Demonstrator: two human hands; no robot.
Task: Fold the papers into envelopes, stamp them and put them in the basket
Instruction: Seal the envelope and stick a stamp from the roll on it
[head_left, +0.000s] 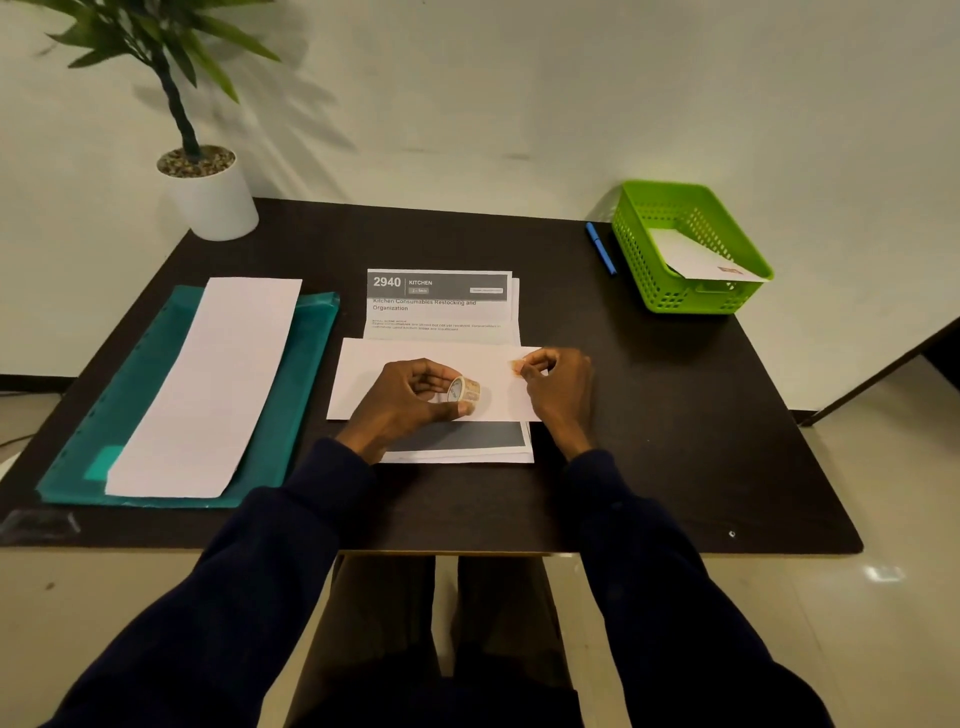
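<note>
White envelope (395, 358) underlies left hand (410, 395) gripping stamp roll (464, 389).

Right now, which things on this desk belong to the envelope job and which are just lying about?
Job: white envelope; stamp roll, held by left hand; stamp, pinched by right hand; printed papers; green basket holding a finished envelope.
Lying about: potted plant; blue pen; teal folder.

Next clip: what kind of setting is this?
Likely an office or desk workstation: a dark table holding printed sheets, a teal document folder and a green basket, with a potted plant against a plain wall.
</note>
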